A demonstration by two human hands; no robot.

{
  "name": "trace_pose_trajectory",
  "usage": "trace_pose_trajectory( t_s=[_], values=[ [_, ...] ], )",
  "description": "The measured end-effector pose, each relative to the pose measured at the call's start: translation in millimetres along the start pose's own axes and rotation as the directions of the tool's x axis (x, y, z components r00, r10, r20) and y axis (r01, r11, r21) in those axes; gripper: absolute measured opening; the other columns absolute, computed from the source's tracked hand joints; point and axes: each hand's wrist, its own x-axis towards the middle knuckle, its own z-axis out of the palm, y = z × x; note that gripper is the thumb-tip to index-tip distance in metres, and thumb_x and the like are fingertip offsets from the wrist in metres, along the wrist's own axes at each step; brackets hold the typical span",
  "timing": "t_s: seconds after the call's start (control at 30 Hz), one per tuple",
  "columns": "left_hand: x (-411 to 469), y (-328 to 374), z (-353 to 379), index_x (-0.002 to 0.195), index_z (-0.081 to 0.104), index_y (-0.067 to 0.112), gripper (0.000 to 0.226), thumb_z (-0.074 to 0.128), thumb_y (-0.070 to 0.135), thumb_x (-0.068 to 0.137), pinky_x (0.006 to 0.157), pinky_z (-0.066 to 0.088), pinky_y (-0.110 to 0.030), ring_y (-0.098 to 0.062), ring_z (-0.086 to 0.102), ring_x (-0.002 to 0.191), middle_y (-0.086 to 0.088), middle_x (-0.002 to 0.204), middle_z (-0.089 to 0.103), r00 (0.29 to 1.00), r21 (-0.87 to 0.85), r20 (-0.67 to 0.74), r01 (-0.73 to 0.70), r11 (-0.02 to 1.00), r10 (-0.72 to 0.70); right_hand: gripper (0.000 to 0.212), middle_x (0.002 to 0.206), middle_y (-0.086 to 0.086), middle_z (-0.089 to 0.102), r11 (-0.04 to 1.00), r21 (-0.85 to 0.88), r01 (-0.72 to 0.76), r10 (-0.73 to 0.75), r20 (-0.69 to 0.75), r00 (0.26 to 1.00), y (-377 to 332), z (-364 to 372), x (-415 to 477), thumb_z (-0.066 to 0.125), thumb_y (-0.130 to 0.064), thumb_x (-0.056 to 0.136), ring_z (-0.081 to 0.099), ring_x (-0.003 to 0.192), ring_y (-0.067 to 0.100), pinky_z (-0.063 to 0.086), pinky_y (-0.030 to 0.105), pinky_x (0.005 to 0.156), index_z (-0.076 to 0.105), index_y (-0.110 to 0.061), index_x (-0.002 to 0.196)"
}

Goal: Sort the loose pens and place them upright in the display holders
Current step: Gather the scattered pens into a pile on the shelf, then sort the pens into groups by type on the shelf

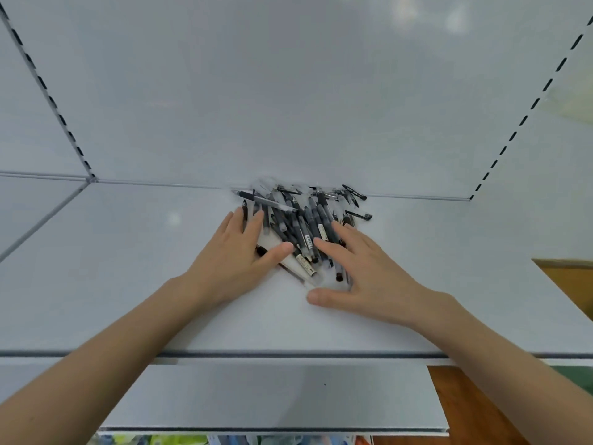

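Heap of black-and-clear pens point(298, 220) on white shelf point(128, 284), left hand point(237, 258) and right hand point(362, 274) — hands splayed flat, holding nothing

Two bare forearms came into view from the bottom corners, no sleeves showing anywhere along them, uncovered right up to the picture's edge. The left hand point(237, 258) wore nothing: no ring, no watch, no glove, no strap at the wrist. Same story on the right hand point(365, 277), bare to the wrist and beyond. Slim fingers on both, nails cut short and unpainted as far as the blur allowed. A small dark speck showed low on the left forearm.
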Motion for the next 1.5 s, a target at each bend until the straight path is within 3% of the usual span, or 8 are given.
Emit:
trace_pose_trajectory(
  t_s=[0.27,0.4,0.57,0.7,0.9,1.1,1.33,1.5],
  values=[
    [8,-7,5,0.147,0.012,0.015,0.073,0.027,0.057,0.089,0.116,0.006,-0.031,-0.020,0.002,0.145,-0.009,0.156,0.009,1.000,0.022,0.005,-0.017,1.000,0.017,0.053,0.157,0.012,0.007,0.993,0.017,-0.115,0.116,-0.174,0.978,-15,16,21,0.037,-0.045,0.094,0.001,0.145,0.025,0.008,0.040,0.118,0.028,-0.024,0.142],
    [9,-5,-1,0.105,0.045,0.009,0.032,0.035,0.037,0.095,0.078,0.027,-0.022,-0.020,0.043,0.100,0.001,0.100,0.044,0.989,-0.202,-0.136,-0.087,0.975,0.060,0.057,0.157,0.007,0.005,0.991,0.085,-0.100,0.115,-0.190,0.975,-13,8,15,0.041,-0.045,0.094,-0.001,0.145,0.020,0.002,0.031,0.116,0.026,-0.023,0.144],
    [11,-15,-8,0.080,0.039,0.006,0.019,0.040,0.019,0.094,0.079,0.034,-0.036,-0.036,0.046,0.092,-0.018,0.099,0.046,0.970,0.003,-0.236,0.053,0.999,-0.051,0.052,0.155,0.002,0.014,0.995,0.054,-0.082,0.092,-0.240,0.966,-5,-2,-3,0.044,-0.043,0.093,0.009,0.143,0.014,0.007,0.018,0.109,0.035,-0.024,0.141],
    [21,-25,-17,0.091,0.058,-0.006,0.032,0.044,0.023,0.093,0.077,0.037,-0.035,-0.036,0.051,0.091,-0.021,0.099,0.049,0.958,0.104,-0.259,0.157,0.982,-0.125,0.041,0.148,0.004,0.033,0.999,0.026,-0.029,0.036,-0.332,0.943,-5,4,-4,0.051,-0.034,0.092,0.024,0.138,0.017,0.013,0.011,0.098,0.052,-0.019,0.130],
    [30,-23,-25,0.088,0.062,0.002,0.026,0.052,0.025,0.088,0.066,0.037,-0.029,-0.034,0.057,0.087,-0.015,0.091,0.063,0.971,0.109,-0.174,0.183,0.977,-0.162,0.028,0.106,0.012,0.066,0.997,-0.046,0.064,-0.077,-0.432,0.898,-14,19,11,0.057,-0.030,0.079,0.059,0.104,0.034,0.039,0.029,0.084,0.072,-0.010,0.093],
    [25,-30,-37,0.067,0.046,0.006,0.020,0.054,0.018,0.081,0.055,0.033,-0.026,-0.028,0.046,0.067,-0.007,0.065,0.048,0.962,0.145,-0.150,0.250,0.957,-0.228,0.024,0.098,0.003,0.065,0.997,-0.025,0.076,-0.079,-0.385,0.920,-15,12,20,0.055,-0.031,0.088,0.053,0.097,0.024,0.040,0.027,0.079,0.072,-0.015,0.091],
    [4,-39,-44,0.084,0.059,-0.002,0.017,0.054,0.014,0.082,0.064,0.045,-0.035,-0.031,0.054,0.072,-0.013,0.077,0.059,0.931,-0.128,-0.210,0.277,0.952,-0.299,0.020,0.089,0.004,0.067,0.988,0.112,0.102,-0.055,-0.364,0.930,-30,-26,80,0.051,-0.022,0.092,0.057,0.082,0.018,0.046,0.032,0.080,0.067,-0.009,0.091],
    [-2,-43,-38,0.083,0.053,0.005,0.010,0.054,0.015,0.082,0.044,0.040,-0.026,-0.019,0.049,0.058,-0.004,0.074,0.054,0.914,-0.293,-0.218,0.271,0.917,-0.341,0.021,0.103,0.008,0.066,0.996,0.083,0.041,-0.017,-0.274,0.961,-35,-26,136,0.051,-0.021,0.091,0.060,0.095,0.024,0.045,0.032,0.081,0.066,-0.006,0.098]
  ],
)
